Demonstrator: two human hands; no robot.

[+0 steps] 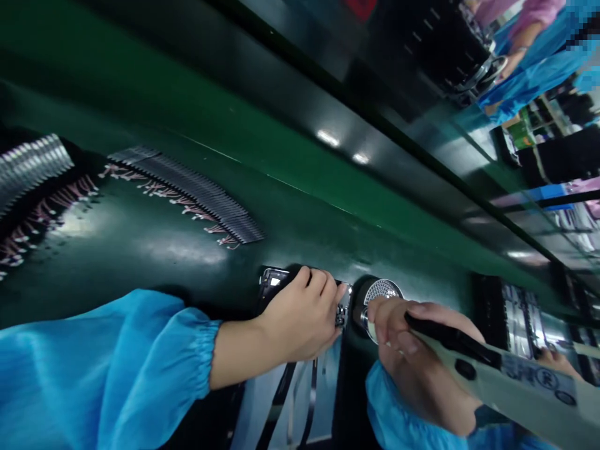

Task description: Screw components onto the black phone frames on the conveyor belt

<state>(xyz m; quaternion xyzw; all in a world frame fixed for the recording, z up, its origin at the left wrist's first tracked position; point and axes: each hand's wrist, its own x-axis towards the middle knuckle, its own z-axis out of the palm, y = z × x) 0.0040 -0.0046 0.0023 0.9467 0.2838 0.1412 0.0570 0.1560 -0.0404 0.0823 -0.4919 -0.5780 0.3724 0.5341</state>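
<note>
The left hand (302, 319) grasped the device (328, 390) with bent fingers, while the right hand (417, 362) had its fingers wrapped round a screwdriver (506, 387) by the dish (383, 289).

We are in a factory workshop. We see a long green table (300, 219), rows of matching parts (192, 187) and blue work sleeves (112, 375).

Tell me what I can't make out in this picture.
In the head view:
Device: middle hidden by the left grip.
Pale tool: front partly hidden by the right grip, back cut off by the right edge.
Tool label: wording blurred.
Leftmost wired parts: cut off by the left edge.
</note>
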